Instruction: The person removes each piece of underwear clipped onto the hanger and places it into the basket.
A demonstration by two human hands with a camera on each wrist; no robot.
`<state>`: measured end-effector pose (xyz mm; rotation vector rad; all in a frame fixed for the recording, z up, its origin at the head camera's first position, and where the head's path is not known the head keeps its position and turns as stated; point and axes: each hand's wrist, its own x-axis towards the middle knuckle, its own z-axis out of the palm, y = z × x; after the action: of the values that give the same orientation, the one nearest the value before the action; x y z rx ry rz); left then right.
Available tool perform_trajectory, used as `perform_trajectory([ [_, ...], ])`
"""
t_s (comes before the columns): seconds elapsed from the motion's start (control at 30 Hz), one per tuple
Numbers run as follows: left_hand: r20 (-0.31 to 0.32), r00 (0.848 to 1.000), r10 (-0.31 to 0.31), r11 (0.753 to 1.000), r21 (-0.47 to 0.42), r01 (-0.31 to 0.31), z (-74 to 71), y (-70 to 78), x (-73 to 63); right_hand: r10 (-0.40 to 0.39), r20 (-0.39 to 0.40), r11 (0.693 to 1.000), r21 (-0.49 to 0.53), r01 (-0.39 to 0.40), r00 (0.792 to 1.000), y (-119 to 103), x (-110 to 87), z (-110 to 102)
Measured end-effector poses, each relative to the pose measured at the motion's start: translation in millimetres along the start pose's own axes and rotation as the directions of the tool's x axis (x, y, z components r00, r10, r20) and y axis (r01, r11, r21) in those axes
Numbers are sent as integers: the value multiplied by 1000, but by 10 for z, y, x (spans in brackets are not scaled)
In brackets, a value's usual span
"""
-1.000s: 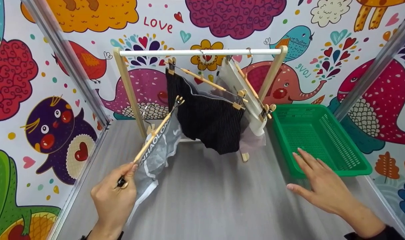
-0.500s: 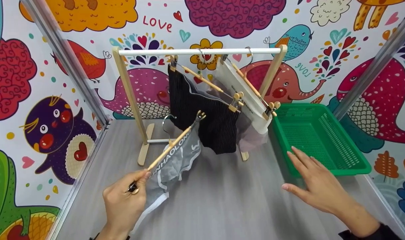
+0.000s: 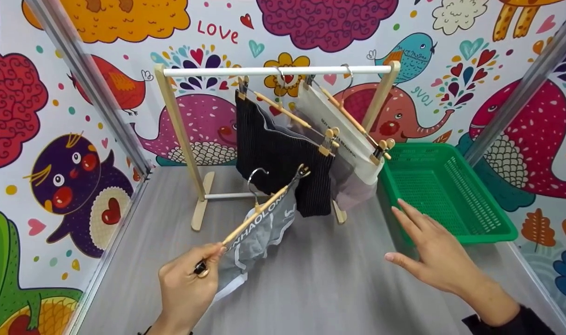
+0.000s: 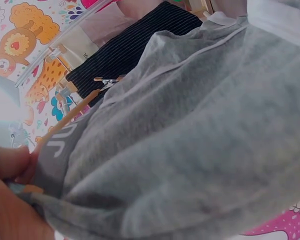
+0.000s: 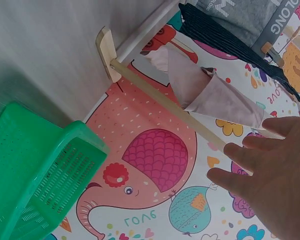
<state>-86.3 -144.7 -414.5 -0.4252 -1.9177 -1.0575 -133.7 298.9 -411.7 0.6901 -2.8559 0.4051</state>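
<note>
My left hand [image 3: 190, 279] grips one end of a wooden clip hanger [image 3: 241, 227], its metal hook pointing up. From its clips hang grey underpants [image 3: 264, 232] with a lettered waistband and white trim; in the left wrist view the grey cloth [image 4: 190, 150] fills most of the picture. The hanger's far end overlaps black pinstriped shorts [image 3: 283, 149], which hang from the white rail [image 3: 208, 72] of a small wooden rack. My right hand [image 3: 443, 260] holds nothing, fingers extended and spread, near the front left side of a green basket [image 3: 488, 238].
Right of the black shorts, a white and pale pink garment [image 3: 357, 172] hangs on another clip hanger. The rack's wooden feet [image 3: 201, 202] stand on the grey tabletop [image 3: 320, 279]. Cartoon-printed walls [image 3: 111, 186] and metal corner posts [image 3: 92, 79] enclose the space.
My left hand has moved right with the hanger and grey underpants, the hook coming into fuller view before the black shorts. My right hand has shifted slightly left, still spread.
</note>
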Motion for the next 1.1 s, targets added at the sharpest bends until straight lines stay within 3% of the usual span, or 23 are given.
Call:
perform_trajectory([
  [0.1,-17,998,63,998,-24,-64,18,7,-10,-1,-4,1000,1,1,1000,-16,9,6],
  [0.33,-9,994,113,991,-76,-113,75,55,-22,-28,-53,1000,11,29,998,-37,25,16],
  [0.43,24,993,112,987,-118,-108,98,54,-28,-37,-69,999,13,38,997,-47,39,17],
  [0.57,69,995,67,979,-197,-52,134,36,-47,-43,-73,999,13,44,996,-64,57,12],
  [0.77,126,984,130,962,-255,-94,205,-23,-50,-79,-111,997,14,81,991,-77,74,4],
  [0.87,169,976,138,955,-285,-86,237,-36,-48,-95,-127,995,20,98,987,-95,91,-3],
  [1.0,173,968,180,936,-334,-114,317,-60,-48,-104,-137,993,33,109,985,-129,120,-13],
  [1.1,199,965,168,928,-363,-87,366,-57,-47,-124,-153,991,26,129,980,-147,141,-3],
])
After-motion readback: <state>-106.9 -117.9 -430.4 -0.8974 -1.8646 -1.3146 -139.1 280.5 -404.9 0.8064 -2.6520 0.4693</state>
